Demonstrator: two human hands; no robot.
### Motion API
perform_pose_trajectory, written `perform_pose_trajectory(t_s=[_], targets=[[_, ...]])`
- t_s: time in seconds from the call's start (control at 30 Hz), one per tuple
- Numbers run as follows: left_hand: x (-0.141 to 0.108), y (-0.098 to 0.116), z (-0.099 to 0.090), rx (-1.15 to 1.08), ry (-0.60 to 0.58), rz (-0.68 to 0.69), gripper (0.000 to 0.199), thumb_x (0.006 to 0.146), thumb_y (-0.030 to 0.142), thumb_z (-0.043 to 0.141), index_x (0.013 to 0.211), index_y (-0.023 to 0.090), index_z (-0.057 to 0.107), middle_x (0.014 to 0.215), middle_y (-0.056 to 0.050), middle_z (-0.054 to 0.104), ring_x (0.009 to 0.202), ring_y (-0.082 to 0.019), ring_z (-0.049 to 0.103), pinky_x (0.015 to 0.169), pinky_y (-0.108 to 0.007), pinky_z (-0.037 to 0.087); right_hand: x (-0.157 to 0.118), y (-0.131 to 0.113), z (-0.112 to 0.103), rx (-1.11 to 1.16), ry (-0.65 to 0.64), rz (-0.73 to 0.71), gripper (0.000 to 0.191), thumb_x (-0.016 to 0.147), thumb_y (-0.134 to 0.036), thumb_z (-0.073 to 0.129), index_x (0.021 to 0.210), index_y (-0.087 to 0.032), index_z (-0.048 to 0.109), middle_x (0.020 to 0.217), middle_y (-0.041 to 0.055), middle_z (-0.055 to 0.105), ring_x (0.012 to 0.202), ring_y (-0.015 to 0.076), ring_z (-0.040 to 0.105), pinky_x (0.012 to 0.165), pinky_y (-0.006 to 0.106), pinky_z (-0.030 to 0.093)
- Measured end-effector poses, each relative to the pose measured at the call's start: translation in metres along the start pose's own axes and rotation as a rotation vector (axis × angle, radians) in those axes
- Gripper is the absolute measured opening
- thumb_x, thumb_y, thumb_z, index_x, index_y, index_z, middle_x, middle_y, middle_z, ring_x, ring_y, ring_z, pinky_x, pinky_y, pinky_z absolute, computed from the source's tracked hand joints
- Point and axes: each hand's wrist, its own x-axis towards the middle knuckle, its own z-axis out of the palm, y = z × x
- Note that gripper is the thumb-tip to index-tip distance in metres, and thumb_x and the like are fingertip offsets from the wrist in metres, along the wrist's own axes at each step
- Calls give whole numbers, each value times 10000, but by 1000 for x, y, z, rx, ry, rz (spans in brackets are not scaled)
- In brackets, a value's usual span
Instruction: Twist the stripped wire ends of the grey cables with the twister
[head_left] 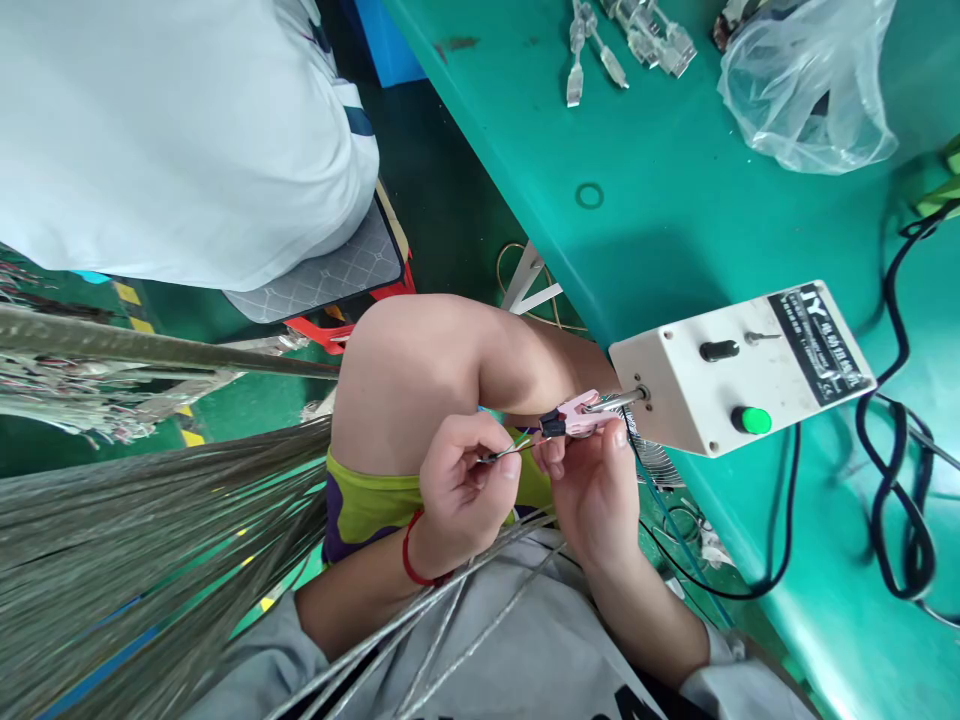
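My left hand [469, 480], with a red string round the wrist, is closed in a pinch on a cable end. Thin coloured wires [523, 440], green and red among them, run from its fingertips to a pink clip [579, 415] with black jaw tips. That clip is fixed on the metal shaft [626, 398] of a white box-shaped machine [739, 375] with a black knob and a green button. Around the clip's lower side, the thumb and fingers of my right hand [600, 490] are closed; part of the fingers is hidden. Several grey cables [450, 590] cross my lap.
A large bundle of grey cables [187, 520] hangs at left. A person in a white shirt [187, 140] sits nearby. On the green table [510, 120] lie USB connectors [660, 40], a plastic bag [814, 90] and black cords [892, 480].
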Motion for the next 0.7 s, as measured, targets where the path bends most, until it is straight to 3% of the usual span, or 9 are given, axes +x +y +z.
perform_pose_trajectory(t_s=[0.17,0.43,0.7], targets=[[7,-2,3,-33,12,-37,138,1198,390,734,1156,272,676,811,44,574,639,-132,482,596,-265,431,4,-3,-3,21,-20,-7,484,1046,-727,829,1250,-288,819,750,-31,600,613,182,443,587,348,385],[13,-4,8,-79,21,-58,137,1203,379,723,1147,273,657,807,51,541,648,-132,454,598,-270,414,4,8,-8,65,2,-63,411,1087,-662,853,1276,-297,842,608,-55,605,583,194,454,632,352,408],[10,-8,7,-124,-3,-45,64,1205,306,723,1196,282,664,839,51,556,657,-131,454,594,-270,413,8,9,-13,123,-71,-69,357,1115,-597,858,1329,-311,859,551,-65,619,565,196,431,647,349,415]])
